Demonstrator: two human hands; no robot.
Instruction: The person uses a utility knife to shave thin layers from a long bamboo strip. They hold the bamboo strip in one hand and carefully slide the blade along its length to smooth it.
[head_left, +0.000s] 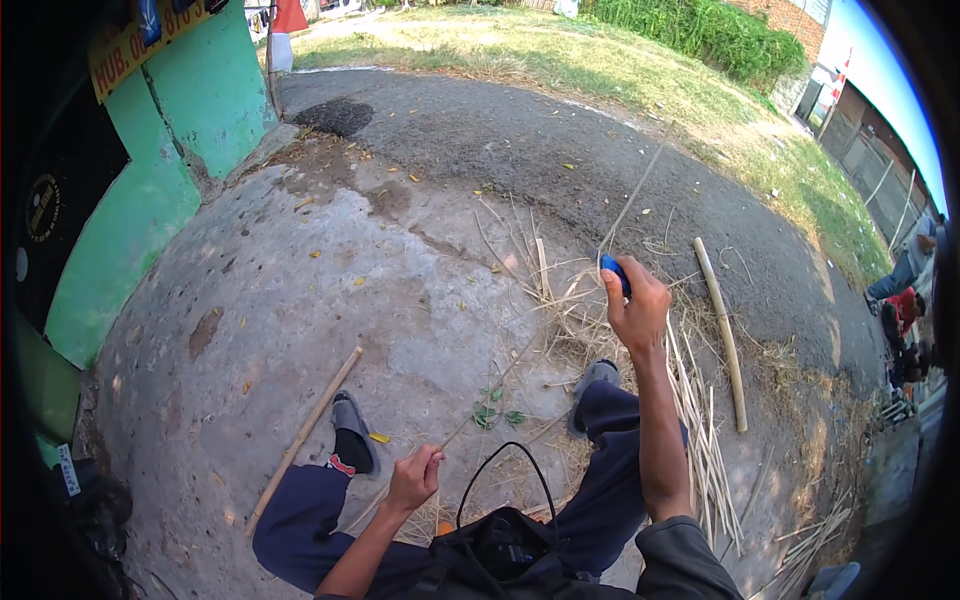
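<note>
My left hand [414,480] is closed, its thumb and fingers pinching the end of a thin pale bamboo strip [497,390] above my lap. That strip slants up and away to the right, toward my right hand. My right hand [640,304], held out farther forward, is closed round a small blue object [615,272]; its kind is mostly hidden by my fingers. Beyond the blue object a thin strip [634,194] sticks out over the asphalt. Whether it is one piece with the strip in my left hand is hard to make out.
A bundle of split strips [703,440] lies right of my right leg, by a bamboo stick [722,335]. Shavings [580,325] litter the ground ahead. Another bamboo pole [305,440] rests beside my left foot. A green wall [160,200] stands left; people [905,265] are far right.
</note>
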